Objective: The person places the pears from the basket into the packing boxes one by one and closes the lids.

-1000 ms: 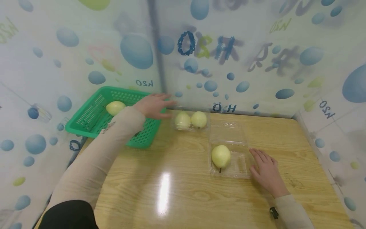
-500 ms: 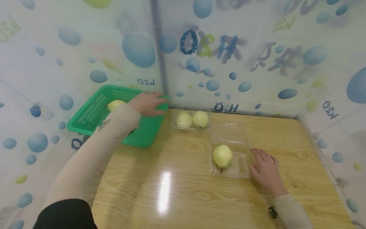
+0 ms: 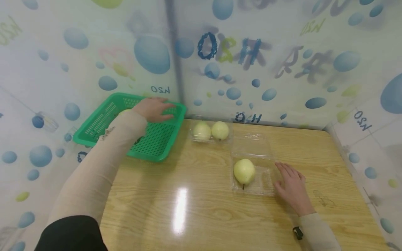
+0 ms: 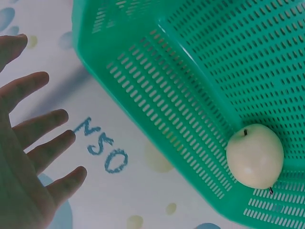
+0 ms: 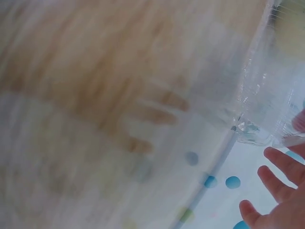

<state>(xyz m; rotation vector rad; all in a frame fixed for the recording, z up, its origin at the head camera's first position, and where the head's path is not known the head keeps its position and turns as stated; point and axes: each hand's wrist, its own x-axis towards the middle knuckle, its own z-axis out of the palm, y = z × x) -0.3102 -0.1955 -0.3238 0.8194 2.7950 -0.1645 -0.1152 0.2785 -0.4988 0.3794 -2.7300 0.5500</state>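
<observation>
Above the green basket point(image 3: 157, 143), my left hand point(image 3: 153, 109) has its fingers spread and holds nothing. The left wrist view shows a pale yellow pear point(image 4: 255, 156) in a corner of that basket, mostly hidden by the arm in the head view. My right hand point(image 3: 292, 190) lies on the table with its fingertips right at the right edge of a clear plastic clamshell box point(image 3: 263, 186). The box's lid point(image 3: 251, 144) is folded back behind it. One pear point(image 3: 244, 171) sits in its left hollow; the right hollow holds nothing.
Against the back wall point(image 3: 282, 69) stands another clear clamshell box point(image 3: 205, 141) with two pears point(image 3: 220, 130) inside. The wooden table point(image 3: 213, 209) carries everything. Printed wall sheets border it at the back and both sides.
My left hand has drifted left, from beside the back box to over the basket, its sleeve now covering most of the basket's pear. My right hand stays at the clamshell box.
</observation>
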